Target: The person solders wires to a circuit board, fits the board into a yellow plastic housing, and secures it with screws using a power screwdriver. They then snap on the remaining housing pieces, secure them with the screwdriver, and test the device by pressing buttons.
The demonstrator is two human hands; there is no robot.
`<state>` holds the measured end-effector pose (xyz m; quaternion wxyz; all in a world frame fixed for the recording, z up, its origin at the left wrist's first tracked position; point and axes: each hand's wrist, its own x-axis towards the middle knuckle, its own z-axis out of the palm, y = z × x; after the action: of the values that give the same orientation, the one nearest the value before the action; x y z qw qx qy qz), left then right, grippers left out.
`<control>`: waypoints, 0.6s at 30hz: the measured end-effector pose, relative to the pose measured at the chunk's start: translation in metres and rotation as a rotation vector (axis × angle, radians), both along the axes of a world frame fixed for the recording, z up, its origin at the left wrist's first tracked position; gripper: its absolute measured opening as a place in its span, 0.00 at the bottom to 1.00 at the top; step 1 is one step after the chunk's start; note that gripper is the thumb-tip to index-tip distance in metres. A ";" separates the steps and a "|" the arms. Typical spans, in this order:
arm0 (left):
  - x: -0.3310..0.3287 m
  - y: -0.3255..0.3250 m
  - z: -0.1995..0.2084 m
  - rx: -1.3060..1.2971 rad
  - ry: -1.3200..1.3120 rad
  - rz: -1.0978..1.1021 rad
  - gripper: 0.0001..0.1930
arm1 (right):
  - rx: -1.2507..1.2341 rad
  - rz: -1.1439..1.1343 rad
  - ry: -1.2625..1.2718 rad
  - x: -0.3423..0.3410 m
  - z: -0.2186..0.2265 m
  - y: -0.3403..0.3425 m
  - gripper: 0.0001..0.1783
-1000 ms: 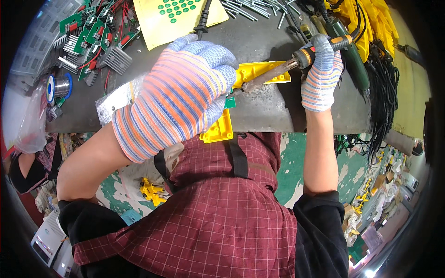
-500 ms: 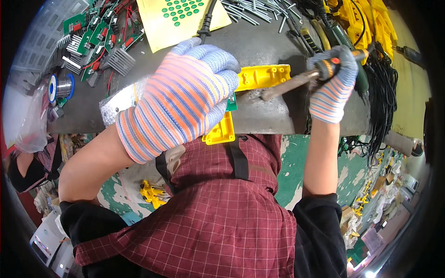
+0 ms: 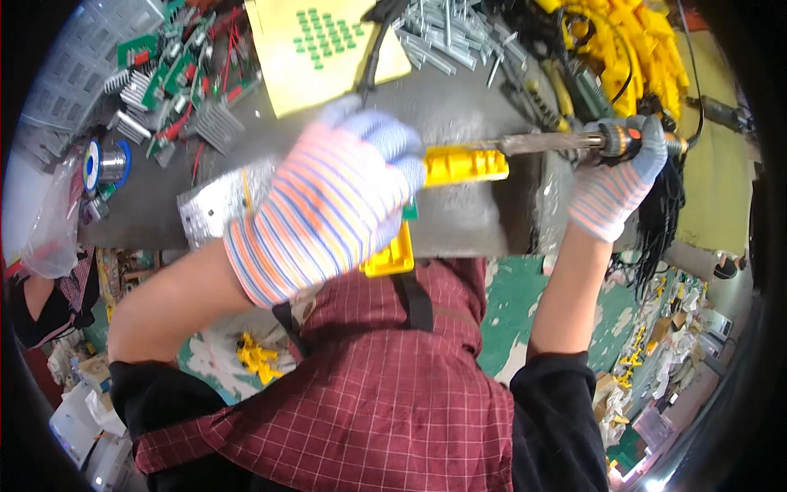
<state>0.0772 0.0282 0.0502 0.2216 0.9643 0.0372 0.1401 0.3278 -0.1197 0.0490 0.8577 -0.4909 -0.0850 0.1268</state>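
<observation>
My left hand (image 3: pixel 336 193), in a striped knit glove, is closed around a yellow plastic housing (image 3: pixel 466 166) at the near edge of the bench. The housing's ribbed, open part sticks out to the right of my fingers, and its lower end (image 3: pixel 392 252) shows beneath them. A bit of green circuit board (image 3: pixel 411 208) peeks out beside the fingers; the rest is hidden by my glove. My right hand (image 3: pixel 616 176), gloved too, grips a soldering iron (image 3: pixel 566 143) by its black and orange handle. Its brownish metal barrel points left, and the tip end is over or just behind the housing.
Green circuit boards with heat sinks (image 3: pixel 176 82) pile up at the far left, near a solder spool (image 3: pixel 106 164). A yellow sheet with green dots (image 3: pixel 320 49), loose metal rods (image 3: pixel 447 37), yellow housings (image 3: pixel 631 49) and black cables (image 3: pixel 664 221) lie around the bench.
My right hand has moved right with the soldering iron, whose barrel has swung up from a slant to nearly level. The left hand keeps its hold on the yellow housing.
</observation>
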 end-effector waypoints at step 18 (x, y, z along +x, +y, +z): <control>-0.012 -0.008 -0.003 -0.037 0.080 0.064 0.13 | -0.333 0.066 -1.522 0.006 0.009 0.212 0.17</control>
<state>0.0654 0.0197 0.0467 0.2331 0.9632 0.0795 0.1078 0.3335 0.0921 0.0576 0.4740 -0.5623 -0.6446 -0.2086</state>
